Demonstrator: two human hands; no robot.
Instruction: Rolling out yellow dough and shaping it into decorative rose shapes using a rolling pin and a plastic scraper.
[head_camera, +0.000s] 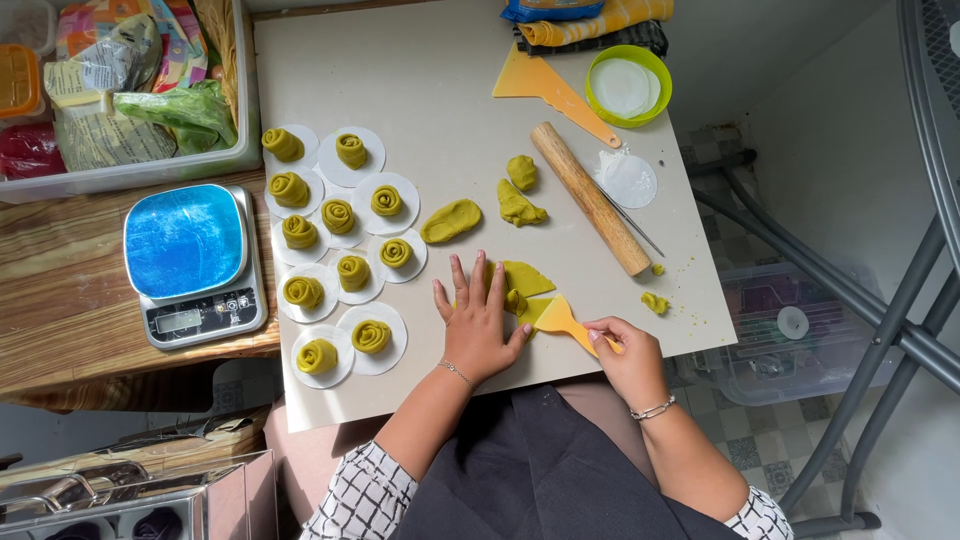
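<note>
The left hand (480, 320) lay flat, fingers spread wide, pressing on a flattened sheet of green dough (522, 282) near the front edge of the grey board (440, 90). It gripped nothing. The right hand (625, 355) was closed around the handle of a small yellow scraper (556, 315); the blade rested against the right side of the dough sheet, just beside the left thumb.

Left of the hands, eleven rolled green dough spirals (338, 215) sat on round white paper discs (404, 199), one spiral per disc, arranged in loose rows. Three loose dough pieces lay behind the hands: an elongated lump (450, 220), an irregular piece (518, 205) and a small ball (521, 170). A small crumb of dough (654, 301) lay near the right edge of the board.

A wooden rolling pin (590, 198) lay diagonally to the right of those pieces. Beside it sat a single white disc (626, 180), with a thin metal skewer (632, 224) running alongside the pin. A larger yellow scraper (550, 88) and a green bowl (629, 85) holding more white discs stood at the far right of the board.

The board rested partly on a wooden counter (60, 300). A digital scale (193, 262) with a blue platform stood on the counter, and behind it a clear bin (130, 172) contained packaged goods.
</note>
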